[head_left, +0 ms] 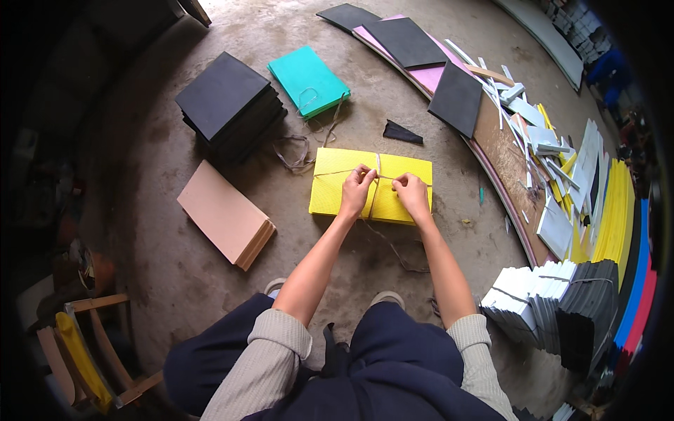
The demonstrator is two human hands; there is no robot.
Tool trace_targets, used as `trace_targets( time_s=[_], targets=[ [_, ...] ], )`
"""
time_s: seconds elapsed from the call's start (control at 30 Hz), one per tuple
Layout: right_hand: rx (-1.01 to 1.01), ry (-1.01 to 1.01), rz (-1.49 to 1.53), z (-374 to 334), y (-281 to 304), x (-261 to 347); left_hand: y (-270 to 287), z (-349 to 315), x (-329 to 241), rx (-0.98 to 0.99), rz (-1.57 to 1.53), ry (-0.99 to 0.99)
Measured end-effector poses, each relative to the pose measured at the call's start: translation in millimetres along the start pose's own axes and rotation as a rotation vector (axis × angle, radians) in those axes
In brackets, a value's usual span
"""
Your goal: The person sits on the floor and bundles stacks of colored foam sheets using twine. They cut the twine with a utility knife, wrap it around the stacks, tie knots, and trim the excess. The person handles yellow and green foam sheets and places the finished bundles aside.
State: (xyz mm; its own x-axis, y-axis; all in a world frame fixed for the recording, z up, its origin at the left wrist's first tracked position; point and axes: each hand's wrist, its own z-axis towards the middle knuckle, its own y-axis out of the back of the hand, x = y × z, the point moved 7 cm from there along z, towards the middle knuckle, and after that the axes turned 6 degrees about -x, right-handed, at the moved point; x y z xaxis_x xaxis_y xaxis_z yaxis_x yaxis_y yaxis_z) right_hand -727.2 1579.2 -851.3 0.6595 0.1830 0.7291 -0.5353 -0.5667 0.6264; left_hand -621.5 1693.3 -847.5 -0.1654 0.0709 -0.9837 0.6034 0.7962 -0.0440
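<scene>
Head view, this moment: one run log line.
left hand: pinching string; right hand: pinching string; yellow stack: on floor, string crossed over top; green stack: farther off, left

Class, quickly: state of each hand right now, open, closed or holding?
Left hand: closed, pinching the cord over the yellow stack.
Right hand: fingers curled closed at the cord; whether it grips it cannot be told.

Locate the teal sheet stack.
Head view, upper part, left of centre: the teal sheet stack sits just right of the black sheet stack, beyond the yellow sheet stack.
</scene>
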Motion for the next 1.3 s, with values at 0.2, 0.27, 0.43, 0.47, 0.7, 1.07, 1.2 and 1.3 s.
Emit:
trace_targets(
  time_s=[0.2,0.27,0.43,0.47,0.7,1.07,1.2,1.3],
  targets=[
    [-0.174,0.554,-0.313,-23.9,-7.5,70.3,-0.1,9.6,-0.8,0.042,0.053,-0.014],
    [-0.191,0.613,-0.411,-22.8,-11.3,71.0,0.5,7.4,-2.2,0.089,0.167,0.011],
    [-0.199,0.592,-0.259,-14.6,-13.9,60.9,6.5,7.1,-21.0,-0.034,0.596,-0.063],
    [-0.165,0.615,-0.239,-13.5,-14.4,64.7,4.7,9.1,-28.4,-0.020,0.682,-0.088],
    [0.057,0.122,0.230,26.2,-7.0,10.8,30.1,-5.2,-52.8,-0.078,0.854,-0.038],
    [0.033,0.043,0.236,33.1,-12.0,6.6,17.8,-52.0,-110.4,-0.214,1.257,-0.460],
    [0.052,0.040,0.190,27.8,-11.3,18.1,-12.4,-38.0,-77.3,-0.139,1.314,-0.612],
    [0.056,0.001,0.328,37.4,-13.8,5.7,-27.0,-20.0,-43.5,-0.073,1.326,-0.471]
  ],
)
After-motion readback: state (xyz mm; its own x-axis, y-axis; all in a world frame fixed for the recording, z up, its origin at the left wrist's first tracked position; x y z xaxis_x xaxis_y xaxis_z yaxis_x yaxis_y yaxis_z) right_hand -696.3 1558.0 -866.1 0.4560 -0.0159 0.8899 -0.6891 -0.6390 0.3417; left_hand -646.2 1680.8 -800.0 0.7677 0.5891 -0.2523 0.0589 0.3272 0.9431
